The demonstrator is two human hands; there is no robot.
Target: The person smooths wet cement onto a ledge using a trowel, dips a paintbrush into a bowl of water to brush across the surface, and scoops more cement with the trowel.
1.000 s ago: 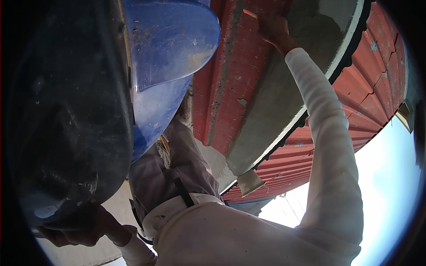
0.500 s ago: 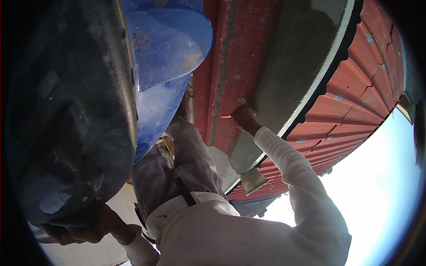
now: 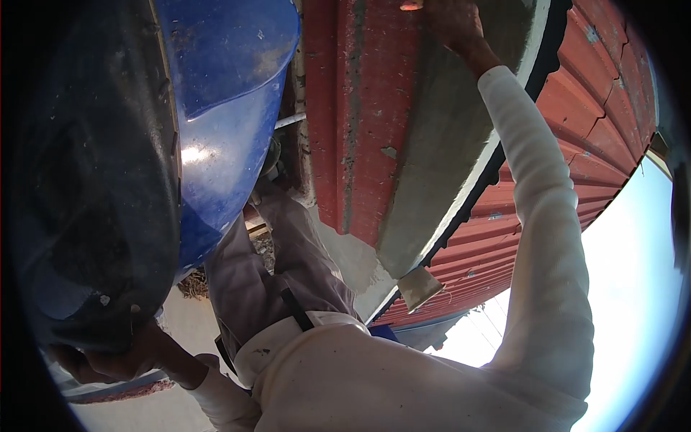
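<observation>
My left hand point(image 3: 137, 356) is at the lower left, fingers curled under the lower end of a large black tub point(image 3: 101, 180) with a dusty, worn surface. At the top of the view is my right hand point(image 3: 457, 29), closed around a tool whose orange handle end point(image 3: 412, 5) shows; the tool's working part is out of sight. That hand is over a strip of smooth grey mortar point(image 3: 439, 151), which runs beside red ribbed roof sheeting point(image 3: 378, 129). A white edge and a dark band border the mortar on its right.
A curved blue plastic sheet or container point(image 3: 227, 108) lies between the black tub and the red sheeting. More red roofing point(image 3: 576, 137) slopes away at right, with bright sky beyond. A small flat piece point(image 3: 419, 288) sits at the mortar's lower end. My legs point(image 3: 302, 252) are below.
My right hand has moved up along the mortar strip with the orange-handled tool, to the top edge of the view. The black tub and blue plastic appear shifted left; my left hand keeps its hold.
</observation>
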